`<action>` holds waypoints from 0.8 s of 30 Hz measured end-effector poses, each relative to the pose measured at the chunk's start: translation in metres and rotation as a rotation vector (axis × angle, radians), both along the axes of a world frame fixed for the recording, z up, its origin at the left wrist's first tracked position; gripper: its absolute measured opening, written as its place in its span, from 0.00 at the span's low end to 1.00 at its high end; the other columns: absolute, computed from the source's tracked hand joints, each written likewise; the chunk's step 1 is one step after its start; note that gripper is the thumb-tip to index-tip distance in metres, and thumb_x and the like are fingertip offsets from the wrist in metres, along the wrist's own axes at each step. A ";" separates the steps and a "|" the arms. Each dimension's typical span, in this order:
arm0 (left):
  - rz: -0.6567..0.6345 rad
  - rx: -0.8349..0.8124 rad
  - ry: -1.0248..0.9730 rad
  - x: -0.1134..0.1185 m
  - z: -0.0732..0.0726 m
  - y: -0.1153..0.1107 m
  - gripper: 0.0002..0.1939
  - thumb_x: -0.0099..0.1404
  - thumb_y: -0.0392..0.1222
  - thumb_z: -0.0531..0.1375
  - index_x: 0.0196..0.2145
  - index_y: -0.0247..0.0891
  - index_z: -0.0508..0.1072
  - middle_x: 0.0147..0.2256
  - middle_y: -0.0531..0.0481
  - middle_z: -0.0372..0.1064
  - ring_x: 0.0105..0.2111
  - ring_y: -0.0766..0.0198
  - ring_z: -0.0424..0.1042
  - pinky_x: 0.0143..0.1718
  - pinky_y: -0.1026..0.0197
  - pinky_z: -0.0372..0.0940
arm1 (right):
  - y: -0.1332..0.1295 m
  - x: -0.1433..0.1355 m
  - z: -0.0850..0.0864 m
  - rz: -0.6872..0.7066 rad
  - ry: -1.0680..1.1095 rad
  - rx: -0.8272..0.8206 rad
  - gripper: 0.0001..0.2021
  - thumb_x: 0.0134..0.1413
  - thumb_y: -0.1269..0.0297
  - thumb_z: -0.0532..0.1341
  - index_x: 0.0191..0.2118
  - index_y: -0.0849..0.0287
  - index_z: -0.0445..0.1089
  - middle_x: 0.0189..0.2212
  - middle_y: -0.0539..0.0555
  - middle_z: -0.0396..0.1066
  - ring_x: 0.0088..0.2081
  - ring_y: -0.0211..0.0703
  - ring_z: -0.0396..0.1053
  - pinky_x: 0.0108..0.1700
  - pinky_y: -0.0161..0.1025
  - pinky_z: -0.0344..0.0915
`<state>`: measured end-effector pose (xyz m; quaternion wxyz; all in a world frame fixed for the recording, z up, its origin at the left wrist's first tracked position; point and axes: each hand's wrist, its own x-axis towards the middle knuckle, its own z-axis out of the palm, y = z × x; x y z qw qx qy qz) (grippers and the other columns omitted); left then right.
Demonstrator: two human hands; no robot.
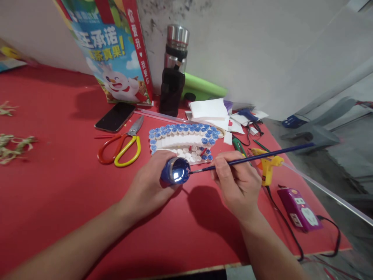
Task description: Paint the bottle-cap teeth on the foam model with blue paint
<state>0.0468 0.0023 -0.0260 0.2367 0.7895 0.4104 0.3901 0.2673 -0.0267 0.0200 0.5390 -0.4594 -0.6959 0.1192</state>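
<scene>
My left hand point(157, 177) is wrapped round a small jar of blue paint point(176, 172), its open mouth tilted toward me and light glinting inside. Between the thumb and fingers of my right hand point(237, 181) is a long, dark blue paintbrush point(262, 154). The brush tip is at the right side of the jar's rim; whether it touches cannot be made out. Just behind the jar lies a craft piece point(180, 140) edged with blue-painted round discs, with white strips and several white discs in its middle. My left hand and the jar hide part of its near edge.
Scissors point(128, 142) and a phone point(115, 116) lie to the left, before a printed bag point(116, 58). Behind stand a bottle point(173, 77) and white paper point(208, 109). A yellow glue gun point(266, 165) and a purple power box point(300, 210) with cords sit near the table's right edge.
</scene>
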 end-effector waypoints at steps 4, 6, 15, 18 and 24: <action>0.001 -0.005 -0.004 0.000 0.001 0.000 0.25 0.65 0.36 0.67 0.57 0.43 0.66 0.55 0.45 0.73 0.54 0.52 0.75 0.55 0.52 0.71 | 0.002 0.004 0.001 -0.019 0.110 -0.006 0.09 0.73 0.68 0.60 0.37 0.56 0.72 0.24 0.44 0.67 0.20 0.30 0.63 0.23 0.32 0.60; -0.014 -0.016 -0.006 0.000 0.001 0.000 0.25 0.64 0.36 0.67 0.57 0.44 0.67 0.54 0.46 0.73 0.54 0.52 0.75 0.55 0.53 0.71 | 0.003 0.007 0.003 -0.075 0.233 0.025 0.09 0.73 0.66 0.60 0.37 0.56 0.72 0.23 0.45 0.67 0.20 0.31 0.61 0.20 0.31 0.57; -0.135 -0.109 0.043 0.003 0.006 -0.012 0.27 0.62 0.36 0.69 0.57 0.47 0.67 0.52 0.49 0.76 0.48 0.54 0.79 0.44 0.56 0.71 | 0.007 0.019 -0.006 -0.055 0.051 -0.054 0.06 0.71 0.66 0.63 0.39 0.57 0.76 0.26 0.47 0.74 0.19 0.31 0.66 0.21 0.33 0.61; -0.145 -0.113 0.039 0.003 0.007 -0.012 0.27 0.62 0.35 0.69 0.56 0.47 0.67 0.51 0.49 0.76 0.46 0.55 0.79 0.43 0.56 0.71 | 0.011 0.019 -0.015 -0.042 -0.037 -0.138 0.07 0.72 0.64 0.61 0.42 0.58 0.76 0.31 0.50 0.79 0.20 0.32 0.69 0.23 0.34 0.65; -0.160 -0.120 0.029 0.002 0.007 -0.011 0.27 0.62 0.36 0.69 0.56 0.46 0.67 0.52 0.49 0.75 0.47 0.54 0.79 0.45 0.56 0.71 | 0.016 0.019 -0.023 -0.128 -0.117 -0.145 0.10 0.73 0.64 0.59 0.47 0.59 0.78 0.35 0.54 0.84 0.21 0.35 0.75 0.30 0.36 0.74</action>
